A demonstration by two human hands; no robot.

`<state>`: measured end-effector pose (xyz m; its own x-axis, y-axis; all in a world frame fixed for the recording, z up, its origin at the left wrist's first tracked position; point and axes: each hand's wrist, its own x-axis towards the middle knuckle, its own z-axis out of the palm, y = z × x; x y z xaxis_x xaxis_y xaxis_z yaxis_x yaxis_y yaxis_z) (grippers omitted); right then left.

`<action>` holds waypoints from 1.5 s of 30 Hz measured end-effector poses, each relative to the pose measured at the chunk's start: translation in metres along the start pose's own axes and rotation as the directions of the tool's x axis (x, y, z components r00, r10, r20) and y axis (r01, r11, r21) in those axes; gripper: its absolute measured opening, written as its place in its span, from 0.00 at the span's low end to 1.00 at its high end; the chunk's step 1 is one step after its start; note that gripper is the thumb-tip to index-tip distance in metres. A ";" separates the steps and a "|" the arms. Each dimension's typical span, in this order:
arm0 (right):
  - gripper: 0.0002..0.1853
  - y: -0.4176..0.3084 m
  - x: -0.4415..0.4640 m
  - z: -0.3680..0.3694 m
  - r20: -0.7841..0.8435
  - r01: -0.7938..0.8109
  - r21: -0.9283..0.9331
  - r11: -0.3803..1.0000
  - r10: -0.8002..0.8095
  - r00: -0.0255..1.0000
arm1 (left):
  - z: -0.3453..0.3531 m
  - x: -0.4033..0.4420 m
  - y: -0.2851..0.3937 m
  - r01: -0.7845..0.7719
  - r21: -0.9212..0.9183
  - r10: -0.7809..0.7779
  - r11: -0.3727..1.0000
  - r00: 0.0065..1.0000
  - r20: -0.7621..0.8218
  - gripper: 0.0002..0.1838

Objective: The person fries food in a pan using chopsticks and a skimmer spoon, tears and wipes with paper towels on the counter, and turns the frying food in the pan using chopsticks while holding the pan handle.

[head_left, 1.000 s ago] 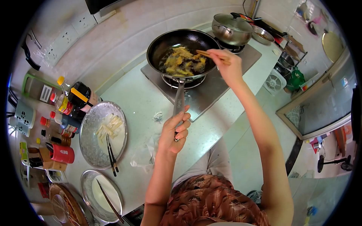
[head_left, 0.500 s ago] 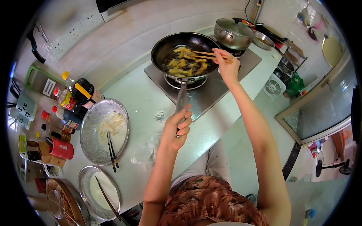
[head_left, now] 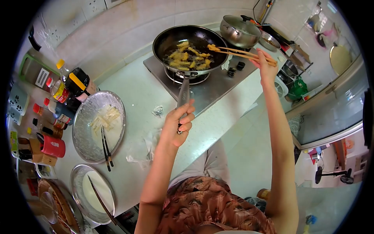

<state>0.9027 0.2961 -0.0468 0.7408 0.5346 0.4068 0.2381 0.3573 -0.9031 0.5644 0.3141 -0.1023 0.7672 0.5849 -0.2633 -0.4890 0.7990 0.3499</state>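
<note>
My left hand [head_left: 178, 123] is closed round the handle of a black frying pan [head_left: 159, 46] that sits on the gas stove [head_left: 210, 87]. Several golden battered strips [head_left: 183, 58] lie in oil in the pan. In my right hand [head_left: 267, 66] is a pair of wooden chopsticks [head_left: 245, 54]. Their tips pinch one fried piece [head_left: 212, 47], lifted over the pan's right rim.
Left on the counter stands a metal bowl [head_left: 80, 132] of pale coated strips with black chopsticks [head_left: 105, 150]. Nearer is a bowl of white batter [head_left: 95, 195]. Sauce bottles [head_left: 58, 91] line the wall. A lidded pot [head_left: 238, 36] stands behind the pan's right side.
My right hand has moved right, away from the pan's middle, and the chopsticks now hold a fried piece up at the rim. My left hand keeps its hold on the handle. The view shifted slightly.
</note>
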 end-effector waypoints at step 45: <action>0.04 -0.046 0.001 0.019 0.176 0.142 -0.451 0.881 -0.069 0.982 | 0.017 -0.019 0.008 0.073 0.058 -0.056 0.996 0.966 -0.253 0.26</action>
<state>0.8804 0.2948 -0.0026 0.6009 0.6349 0.4856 0.5982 0.0457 -0.8000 0.5535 0.3071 -0.0793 0.6635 0.5558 -0.5009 -0.4073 0.8299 0.3813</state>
